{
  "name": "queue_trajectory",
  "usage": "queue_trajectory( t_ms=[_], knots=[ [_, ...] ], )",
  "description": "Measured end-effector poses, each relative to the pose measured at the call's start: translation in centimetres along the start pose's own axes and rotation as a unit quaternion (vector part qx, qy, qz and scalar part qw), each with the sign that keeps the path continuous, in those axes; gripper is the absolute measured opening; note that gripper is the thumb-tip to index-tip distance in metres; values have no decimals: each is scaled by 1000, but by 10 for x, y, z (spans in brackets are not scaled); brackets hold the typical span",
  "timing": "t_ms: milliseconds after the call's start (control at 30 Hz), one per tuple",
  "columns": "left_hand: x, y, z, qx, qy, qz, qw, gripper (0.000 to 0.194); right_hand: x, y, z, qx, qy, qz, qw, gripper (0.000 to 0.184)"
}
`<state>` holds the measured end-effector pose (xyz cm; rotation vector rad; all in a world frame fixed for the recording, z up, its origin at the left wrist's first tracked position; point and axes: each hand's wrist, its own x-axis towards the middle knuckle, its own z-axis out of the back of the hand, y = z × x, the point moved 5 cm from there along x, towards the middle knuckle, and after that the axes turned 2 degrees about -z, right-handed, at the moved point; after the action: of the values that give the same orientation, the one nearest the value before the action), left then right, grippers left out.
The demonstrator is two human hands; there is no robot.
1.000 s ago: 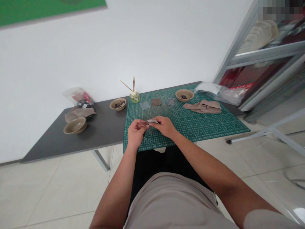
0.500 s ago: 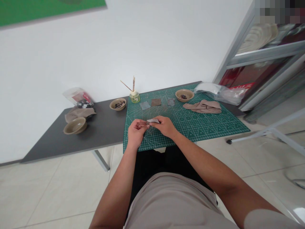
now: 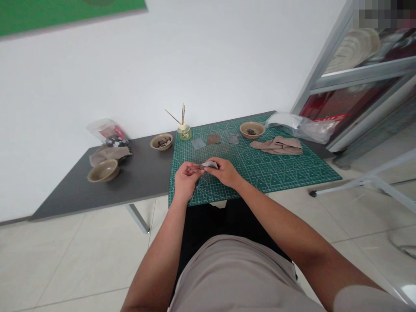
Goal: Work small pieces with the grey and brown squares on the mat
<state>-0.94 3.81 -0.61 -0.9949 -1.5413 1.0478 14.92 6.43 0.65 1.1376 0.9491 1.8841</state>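
My left hand (image 3: 186, 178) is closed, its fingertips pinching a small dark brown stone-like piece (image 3: 202, 167) that they mostly hide. Against it, my right hand (image 3: 225, 171) grips a bent grey piece of sandpaper (image 3: 211, 164) between thumb and fingers. Both hands meet just above the front part of the green cutting mat (image 3: 260, 169). Beyond them lie three small flat squares in a row: a light grey one (image 3: 198, 144), a brown one (image 3: 213, 139) and a grey one (image 3: 234, 138).
A bowl of dark pieces (image 3: 161, 141) stands left of the reed diffuser (image 3: 184, 131); another bowl (image 3: 252, 130) is at the back right. A brown cloth (image 3: 277, 145) and plastic bag (image 3: 302, 126) lie right. Far left are a tan bowl (image 3: 103, 171), cloth (image 3: 109, 154) and tipped clear container (image 3: 107, 132).
The grey sandpaper's visible edge has tilted slightly in my right hand. Both hands stay in nearly the same place; the view has shifted a little.
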Motion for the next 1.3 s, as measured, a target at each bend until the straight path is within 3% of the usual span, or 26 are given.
queue_trajectory(
  t_ms=[667, 900, 1133, 1300],
  knots=[
    [0, -1, 0, -5, 2, 11, 1000, 28, 0, 3, -1, 8, 18, -2, 1000, 15],
    [1, 0, 4, 58, -10, -21, 998, 21, -1, -12, 11, 57, -124, -68, 988, 26],
    [2, 3, 3, 28, -22, 12, 999, 22, -1, -15, 6, 69, -110, -68, 989, 26],
    [1, 3, 0, 25, -7, 15, 1000, 29, -2, -4, 8, -3, -116, -31, 993, 16]
  ],
)
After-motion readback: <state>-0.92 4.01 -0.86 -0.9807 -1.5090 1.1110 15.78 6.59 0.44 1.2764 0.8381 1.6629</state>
